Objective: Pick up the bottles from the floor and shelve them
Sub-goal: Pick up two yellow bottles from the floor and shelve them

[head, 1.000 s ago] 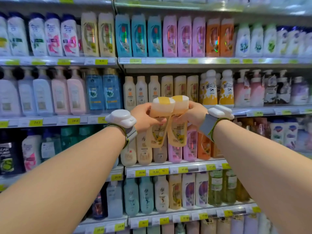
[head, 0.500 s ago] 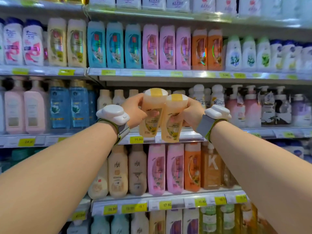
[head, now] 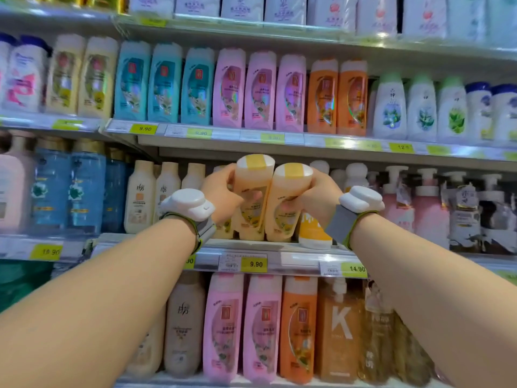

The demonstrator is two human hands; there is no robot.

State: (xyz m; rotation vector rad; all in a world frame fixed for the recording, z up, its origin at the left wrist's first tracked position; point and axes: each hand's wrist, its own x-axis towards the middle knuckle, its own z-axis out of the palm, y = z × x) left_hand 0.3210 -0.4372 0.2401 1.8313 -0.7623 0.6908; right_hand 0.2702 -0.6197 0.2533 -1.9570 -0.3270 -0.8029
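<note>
Head view: left hand (head: 223, 196) and right hand (head: 314, 197), each grip curled round a peach bottle (head: 251, 197), (head: 285, 203), hold them touching just above the 9.90 tag (head: 256, 264). Best slide both back upright, together, labels forward.

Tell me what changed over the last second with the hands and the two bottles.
Both hands carried their bottles up and forward to the shelf: the left hand with the left bottle, the right hand with the right bottle. The bottle bases now reach the shelf board, in the gap between the cream bottles and the white-and-yellow bottle. Nothing was let go. Both grips stayed, and the bottles remain side by side, touching.
</note>
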